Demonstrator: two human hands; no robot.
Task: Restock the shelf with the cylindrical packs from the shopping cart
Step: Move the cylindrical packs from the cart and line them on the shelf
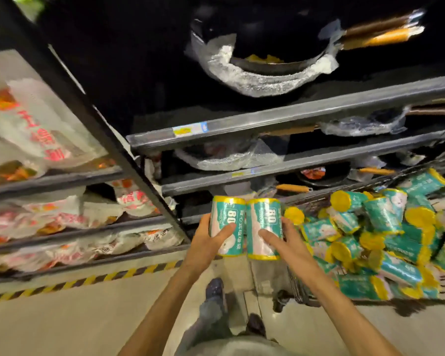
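Hands: left hand [208,240] grips left pack [227,225] | right hand [286,241] grips right pack [263,228]

**Teal and gold against a dark shelf**

Two cylindrical packs up front: the left pack [228,225] is teal with a pale pink panel, white "80" lettering and a glossy gold rim. The right pack [264,228] wears the same teal, pink and gold. Over in the shopping cart [302,291], dark wire, a jumble of packs [385,237] flashes teal sides and bright yellow end caps. The shelf [280,119] runs dark grey, with a yellow, white and blue price label [190,129]. Up top, a black pan [262,32] in silvery-white wrap, its handles [382,30] orange and brown. On the left, white bags [36,119] carry red and orange print. Down low, the beige floor [62,327] has a yellow-and-black striped line [88,280].
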